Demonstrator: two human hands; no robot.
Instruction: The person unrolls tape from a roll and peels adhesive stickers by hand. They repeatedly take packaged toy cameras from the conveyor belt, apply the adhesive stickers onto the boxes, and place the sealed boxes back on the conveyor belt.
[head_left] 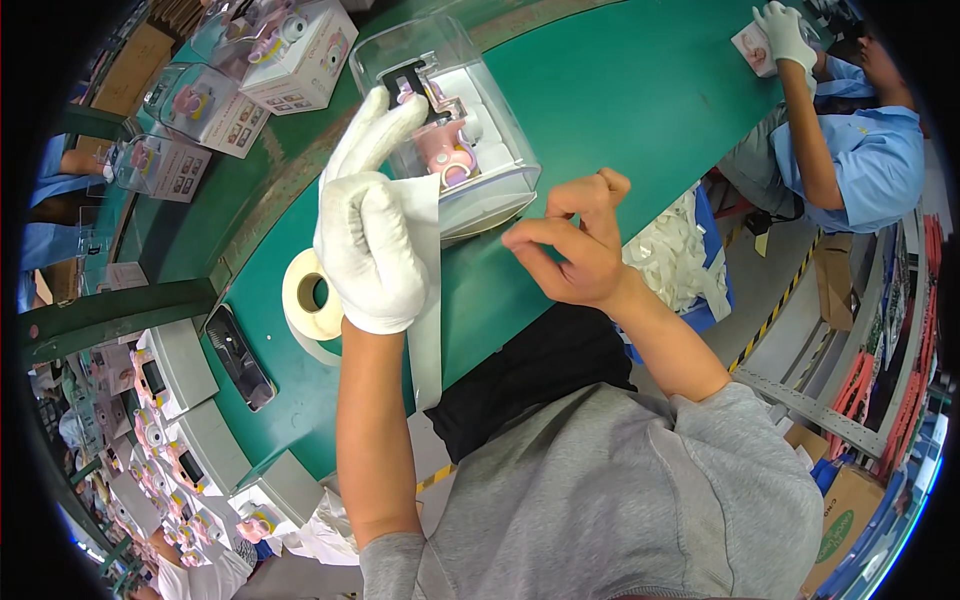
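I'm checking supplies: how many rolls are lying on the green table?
1 visible: the cream roll, on the green table beside the gloved left hand. Others may be hidden.

Left hand (370, 255) in white fabric glove (385, 285), knit-looking, creased along fingers and palm, short cuff ending at wrist. Right hand (585, 240) ungloved. Both forearms uncovered. Torso in heather-grey, soft-looking short-sleeved T-shirt (560, 500), wrinkled across front; paler grey strip (685, 490) running down one side. Grey short sleeves reach about to elbows. Black, matte, folded cloth (530, 375) beyond shirt's edge, exact garment unclear.
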